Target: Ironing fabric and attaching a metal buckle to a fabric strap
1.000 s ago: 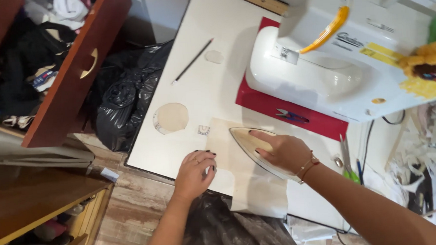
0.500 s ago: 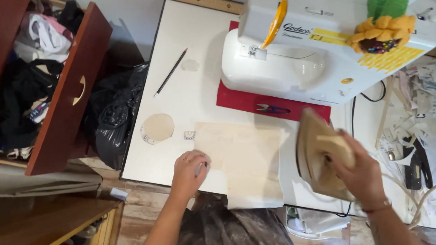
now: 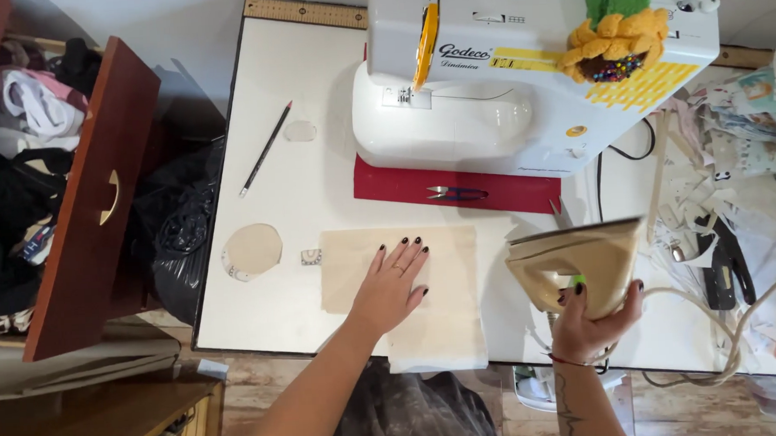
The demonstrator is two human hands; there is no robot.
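- A brown drawer is hanging open at the left, beside the white desk.
- A pencil and a round cloth disc are lying on the desk's left part.
- The left hand is lying flat, fingers spread and released, pressing on the cream cloth near the desk's near edge.
- A sewing machine is standing farther back, snips lying on a red mat before it.
- The right hand is grasping the iron, tilted up just right of the cloth.
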